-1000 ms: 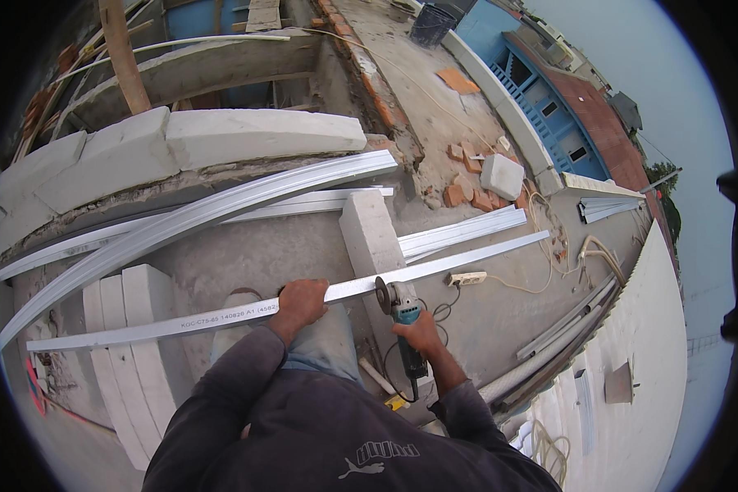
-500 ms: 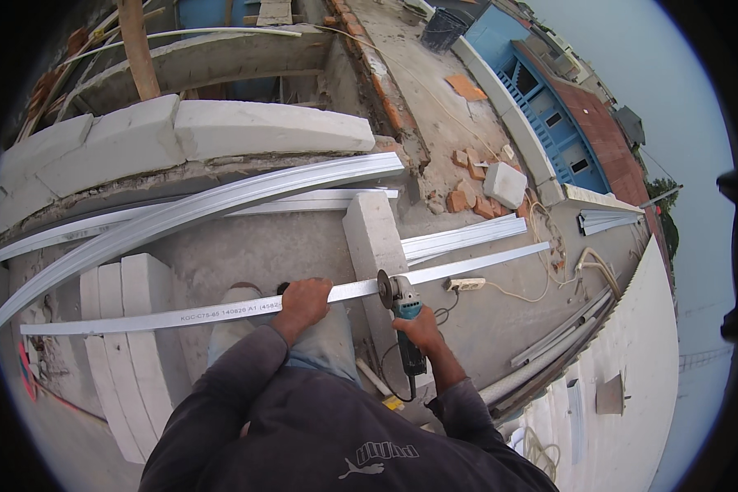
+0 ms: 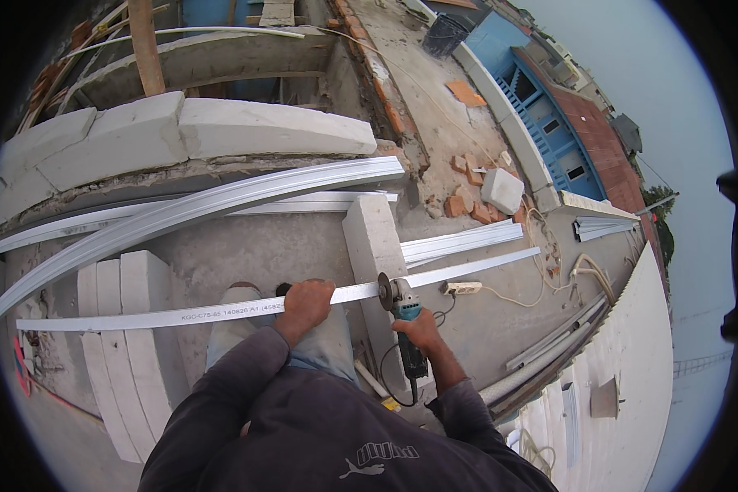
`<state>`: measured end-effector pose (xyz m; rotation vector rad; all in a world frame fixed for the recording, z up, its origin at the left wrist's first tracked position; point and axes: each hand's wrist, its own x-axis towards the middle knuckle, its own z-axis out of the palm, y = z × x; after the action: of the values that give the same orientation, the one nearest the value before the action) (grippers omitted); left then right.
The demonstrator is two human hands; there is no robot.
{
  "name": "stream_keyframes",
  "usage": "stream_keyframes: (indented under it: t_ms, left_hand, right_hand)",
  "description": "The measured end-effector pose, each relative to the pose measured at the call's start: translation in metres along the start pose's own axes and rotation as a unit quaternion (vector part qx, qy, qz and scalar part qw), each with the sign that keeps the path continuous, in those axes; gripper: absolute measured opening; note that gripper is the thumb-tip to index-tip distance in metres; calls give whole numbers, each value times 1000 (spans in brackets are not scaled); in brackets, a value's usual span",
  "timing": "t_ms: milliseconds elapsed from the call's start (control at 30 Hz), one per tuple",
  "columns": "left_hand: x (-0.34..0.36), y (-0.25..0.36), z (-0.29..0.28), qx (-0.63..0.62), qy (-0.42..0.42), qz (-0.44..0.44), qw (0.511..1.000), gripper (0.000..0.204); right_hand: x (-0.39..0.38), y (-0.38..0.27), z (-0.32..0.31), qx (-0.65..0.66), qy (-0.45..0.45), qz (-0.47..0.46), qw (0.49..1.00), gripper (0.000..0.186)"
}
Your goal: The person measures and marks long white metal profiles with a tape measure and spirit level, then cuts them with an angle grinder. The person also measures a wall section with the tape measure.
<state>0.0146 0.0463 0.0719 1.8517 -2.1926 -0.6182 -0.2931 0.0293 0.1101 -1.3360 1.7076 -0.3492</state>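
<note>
A long silvery metal profile (image 3: 180,315) lies across white blocks at both sides of me. My left hand (image 3: 307,307) is closed round it, left of the cutting place. My right hand (image 3: 422,330) grips an angle grinder (image 3: 409,316) by its teal and black body. The grinder's disc (image 3: 384,290) is upright at the profile, over the right-hand white block (image 3: 375,238); whether it spins or bites into the metal I cannot tell. A dark cord runs from the grinder's rear end.
Stacked white blocks (image 3: 139,344) hold up the profile's left part. More metal profiles (image 3: 221,193) lie beyond, and others (image 3: 459,243) at the right. A white power strip (image 3: 462,288) with a cable rests on the concrete. Brick pieces (image 3: 467,201) and pipes (image 3: 549,344) lie farther right.
The view has shifted very slightly. Both hands, the grinder and the profile keep practically the same places relative to one another.
</note>
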Motion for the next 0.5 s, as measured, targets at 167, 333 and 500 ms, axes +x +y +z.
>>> stream_keyframes:
  t_ms: [167,333,500]
  left_hand:
    - [-19,10,9,7,25,19,999,7]
    - [-28,20,20,28,58,39,997,6]
    - [-28,21,21,49,44,38,997,7]
  right_hand:
    - [-24,2,-16,77,1,41,996,25]
    - [-33,9,-29,47,-7,21,999,37]
    - [-35,3,-32,-8,-19,19,1000,39]
